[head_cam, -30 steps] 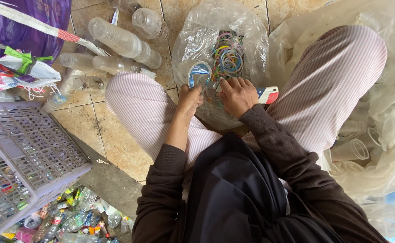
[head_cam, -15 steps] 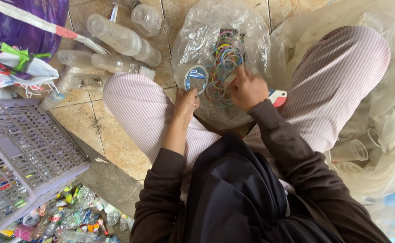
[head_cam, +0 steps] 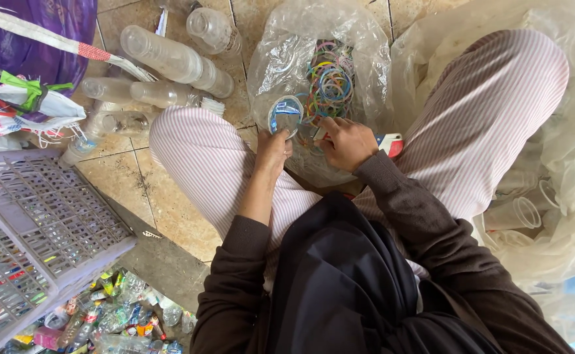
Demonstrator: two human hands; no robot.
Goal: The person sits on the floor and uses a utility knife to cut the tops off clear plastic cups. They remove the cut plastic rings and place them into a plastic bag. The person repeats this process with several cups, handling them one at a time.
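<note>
left hand gripping a cup, right hand pinching at its rim; ring bag part filled, cup sack still full.

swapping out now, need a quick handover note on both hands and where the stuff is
Left hand: fingers pinch a clear plastic cup with a blue rim, held over the clear bag between the knees.
Right hand: closed at the cup's rim, beside the coloured rings in the bag; what it grips cannot be seen.
Nearby: empty clear bottles on the tiled floor, a grey crate on the left, stacked clear cups in the big bag on the right.
Done: many rings lie in the bag.
Left: the cup in hand.
</note>
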